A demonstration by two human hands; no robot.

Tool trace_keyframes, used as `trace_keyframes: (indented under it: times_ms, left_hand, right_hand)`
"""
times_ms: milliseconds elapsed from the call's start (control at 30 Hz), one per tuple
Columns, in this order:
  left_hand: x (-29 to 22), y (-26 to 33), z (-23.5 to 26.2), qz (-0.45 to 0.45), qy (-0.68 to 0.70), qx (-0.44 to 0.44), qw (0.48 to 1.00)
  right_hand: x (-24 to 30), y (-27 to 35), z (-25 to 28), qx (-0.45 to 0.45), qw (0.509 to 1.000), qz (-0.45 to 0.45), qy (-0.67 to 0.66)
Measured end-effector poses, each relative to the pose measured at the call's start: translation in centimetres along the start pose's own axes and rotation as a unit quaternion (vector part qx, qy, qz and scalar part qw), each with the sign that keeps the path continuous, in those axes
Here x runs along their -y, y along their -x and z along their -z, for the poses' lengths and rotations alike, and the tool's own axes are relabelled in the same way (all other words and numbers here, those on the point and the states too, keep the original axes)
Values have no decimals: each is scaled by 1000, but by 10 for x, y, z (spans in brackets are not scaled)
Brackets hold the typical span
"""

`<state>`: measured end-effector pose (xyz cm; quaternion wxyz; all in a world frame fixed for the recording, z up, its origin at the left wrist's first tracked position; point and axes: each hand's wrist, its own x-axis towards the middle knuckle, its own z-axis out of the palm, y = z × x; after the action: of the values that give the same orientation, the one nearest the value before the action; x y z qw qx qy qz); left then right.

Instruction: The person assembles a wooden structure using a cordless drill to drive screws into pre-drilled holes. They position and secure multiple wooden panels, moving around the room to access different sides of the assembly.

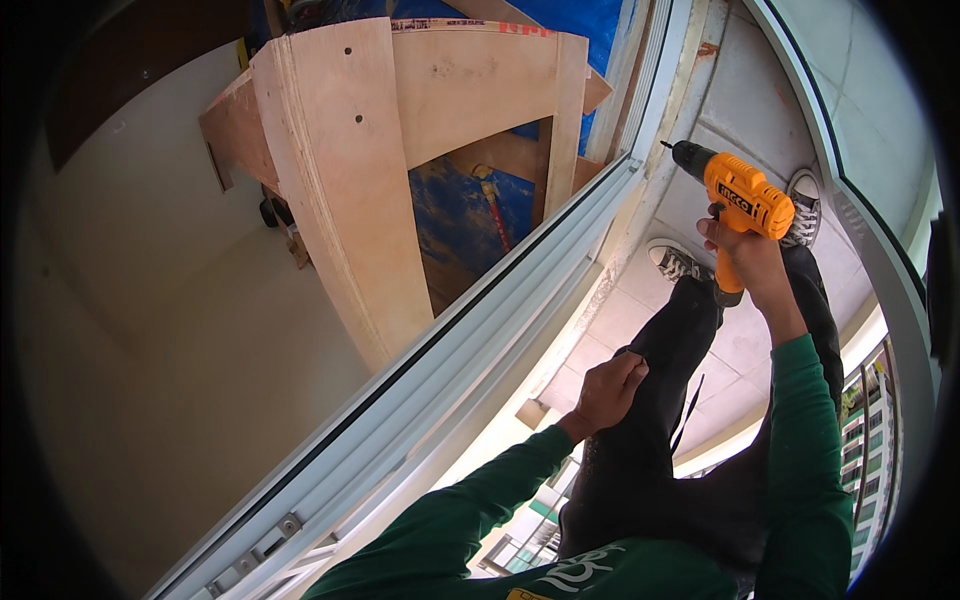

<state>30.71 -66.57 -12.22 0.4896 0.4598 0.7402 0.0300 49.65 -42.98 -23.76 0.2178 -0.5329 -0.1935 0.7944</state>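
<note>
My right hand (pixel 755 265) is wrapped round the grip of an orange and black cordless drill (pixel 752 192). The drill is tilted, its chuck and a short dark bit pointing up and left towards the white door frame. My left hand (pixel 608 390) is curled closed above my left thigh; what it holds, if anything, is hidden inside the fingers. Beyond the door frame, to the left, stands a plywood piece (pixel 345 170) with two dark holes in its broad upright panel. An opening under its curved crosspiece (pixel 475 90) shows the floor behind. Neither hand touches the plywood.
A white sliding-door frame (pixel 440 365) runs diagonally between me and the plywood. A red-handled hammer (pixel 495 215) lies on a dusty blue sheet (pixel 450 215). My sneakers stand on pale floor tiles (pixel 735 110). Another door panel (pixel 850 180) curves along the right, with a railing (pixel 865 440) below.
</note>
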Motion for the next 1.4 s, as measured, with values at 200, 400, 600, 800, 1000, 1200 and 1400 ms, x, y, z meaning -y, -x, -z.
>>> trace_keyframes:
  times_ms: [200, 400, 600, 800, 1000, 1200, 1400]
  left_hand:
    - [2, -8, -1, -13, -3, 10, 1000]
    - [8, -9, 1, -13, 2, 22, 1000]
    - [12, -3, 0, -4, -17, 28, 999]
    - [9, -3, -2, 7, -37, 51, 998]
    - [7, -2, -3, 5, -21, 38, 999]
    - [5, -1, -4, 28, -33, 64, 997]
    - [2, 2, -3, 39, -33, 90, 995]
  right_hand:
    - [0, -1, 0, 7, 1000, -2, 15]
    - [5, 1, -2, 6, 1000, 6, 16]
    - [7, 1, -1, 16, 1000, 5, 9]
    - [5, 0, -1, 24, 1000, -15, 6]
    - [8, 0, 1, 32, 999, -18, 27]
    - [12, -1, 5, 43, 998, -27, 36]
    - [16, 1, 7, 42, 999, -20, 3]
